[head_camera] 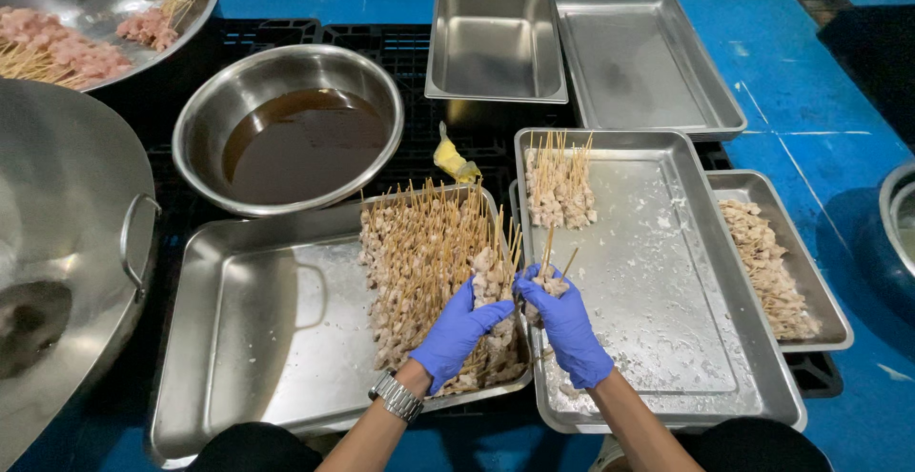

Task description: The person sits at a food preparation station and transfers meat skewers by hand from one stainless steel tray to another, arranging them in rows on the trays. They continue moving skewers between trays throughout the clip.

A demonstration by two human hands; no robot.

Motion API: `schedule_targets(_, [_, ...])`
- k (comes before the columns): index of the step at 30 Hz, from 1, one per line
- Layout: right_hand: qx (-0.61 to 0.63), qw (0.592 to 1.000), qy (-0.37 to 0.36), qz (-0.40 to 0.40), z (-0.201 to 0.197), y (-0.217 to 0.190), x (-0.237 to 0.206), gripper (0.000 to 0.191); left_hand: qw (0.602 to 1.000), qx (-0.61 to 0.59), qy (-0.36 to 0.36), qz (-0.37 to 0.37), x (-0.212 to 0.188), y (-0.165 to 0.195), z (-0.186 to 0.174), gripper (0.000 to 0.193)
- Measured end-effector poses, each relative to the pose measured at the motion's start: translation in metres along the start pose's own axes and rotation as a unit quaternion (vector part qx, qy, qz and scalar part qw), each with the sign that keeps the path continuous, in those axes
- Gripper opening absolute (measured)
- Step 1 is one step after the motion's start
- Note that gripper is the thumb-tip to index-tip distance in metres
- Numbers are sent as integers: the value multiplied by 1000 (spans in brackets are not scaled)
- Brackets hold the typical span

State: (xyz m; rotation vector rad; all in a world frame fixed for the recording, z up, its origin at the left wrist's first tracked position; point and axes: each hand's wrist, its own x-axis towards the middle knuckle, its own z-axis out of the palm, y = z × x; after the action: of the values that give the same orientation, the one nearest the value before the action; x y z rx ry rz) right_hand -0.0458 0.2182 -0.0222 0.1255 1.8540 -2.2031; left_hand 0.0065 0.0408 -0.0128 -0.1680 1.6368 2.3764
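My left hand (456, 334), in a blue glove, has its fingers closed around a bunch of meat skewers (492, 281) over the heaped left tray (257, 338); my right hand (567, 324) grips a smaller skewer bundle (551, 277) at the near left edge of the floured tray (705, 272).

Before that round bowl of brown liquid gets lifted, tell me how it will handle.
The round bowl probably feels heavy, since brown liquid fills its bottom. That liquid would likely slosh if tilted. The shiny steel rim may be slippery.
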Motion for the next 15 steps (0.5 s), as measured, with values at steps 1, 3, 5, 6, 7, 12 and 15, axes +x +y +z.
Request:
schedule_targets(1, [7, 1000, -1, 4, 0, -3, 0, 15, 1000, 6, 13, -13, 0, 1, 0, 52])
schedule_targets(3, [96, 995, -7, 39, -2, -9, 2, 17, 999, -25, 34, -26, 1, 2, -2, 50])
schedule_targets(5, [143, 987, -10, 71, -5, -12, 4, 17, 994, -99, 49, -25, 3, 5, -4, 47])
schedule_targets(6, [145, 986, -11, 87, -7, -12, 5, 17, 991, -114, 47, -45, 2, 6, -6, 47])
schedule_targets(7, [147, 984, -13, 103, -10, -11, 5, 17, 989, -129, 46, -63, 2, 6, -7, 47])
schedule_targets(12, [-21, 996, -79, 41, -8, 1, 0, 22, 984, -174, 42, -12, 6, 1, -7, 51])
schedule_targets(15, [-25, 997, -55, 45, 1, 3, -2, 24, 984, -174, 31, 4, 7, 1, -12, 60])
